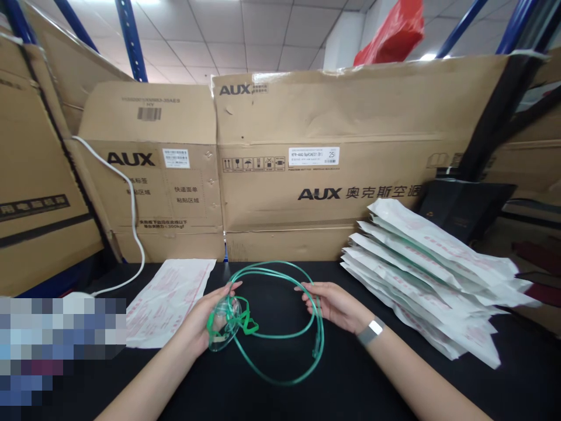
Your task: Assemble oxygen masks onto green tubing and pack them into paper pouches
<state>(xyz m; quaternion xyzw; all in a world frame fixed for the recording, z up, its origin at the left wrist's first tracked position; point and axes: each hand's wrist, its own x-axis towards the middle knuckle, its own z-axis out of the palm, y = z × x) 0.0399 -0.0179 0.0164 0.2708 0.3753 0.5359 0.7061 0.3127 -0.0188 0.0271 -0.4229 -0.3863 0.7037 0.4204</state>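
A clear oxygen mask (pixel 224 323) with green tubing (pixel 267 264) lies unwrapped on a black table top (pixel 372 374), cupped in the left hand (pixel 197 327). The right hand (pixel 335 305), half open, rests its fingertips on the tubing's loop. One flattened pouch (pixel 169 304) lies beside them; a stack of filled pouches (pixel 421 275) remains to the right.

Your clear oxygen mask (pixel 224 323) sits tilted at nine o'clock of its loosely coiled green tubing (pixel 280 383).
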